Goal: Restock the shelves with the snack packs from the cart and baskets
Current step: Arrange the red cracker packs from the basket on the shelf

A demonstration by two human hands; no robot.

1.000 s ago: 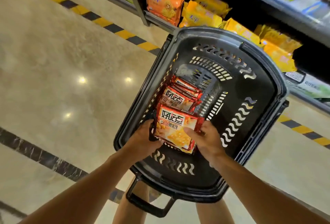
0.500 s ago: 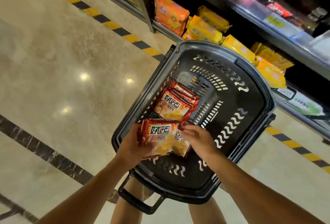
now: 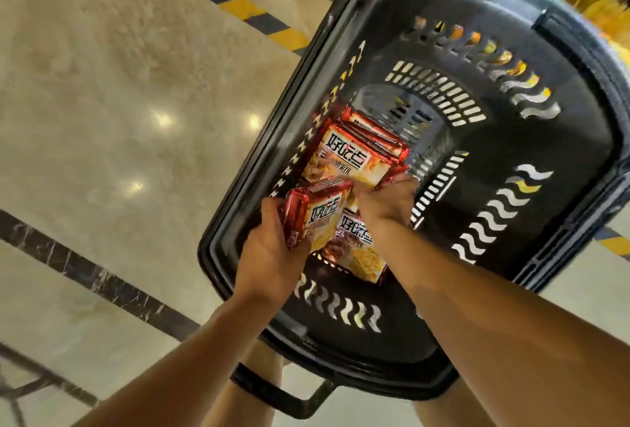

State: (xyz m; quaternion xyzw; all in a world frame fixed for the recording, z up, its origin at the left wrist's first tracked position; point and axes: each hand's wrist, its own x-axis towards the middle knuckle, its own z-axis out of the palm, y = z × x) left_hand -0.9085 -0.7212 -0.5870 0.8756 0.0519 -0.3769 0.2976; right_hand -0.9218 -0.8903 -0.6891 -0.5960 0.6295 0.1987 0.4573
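While both arms reach into black basket (image 3: 579, 160), left hand (image 3: 272, 253) grips one red snack pack (image 3: 315, 212); right hand (image 3: 387, 203) curls onto stacked packs (image 3: 354, 150), grasp unclear.

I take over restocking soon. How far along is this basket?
Done: nothing shown shelved; the shelf is barely in view. In hand: the left hand grips one red snack pack lifted on edge, while the right hand reaches onto the stack in the black basket. Left: that stack and another pack under the wrists.
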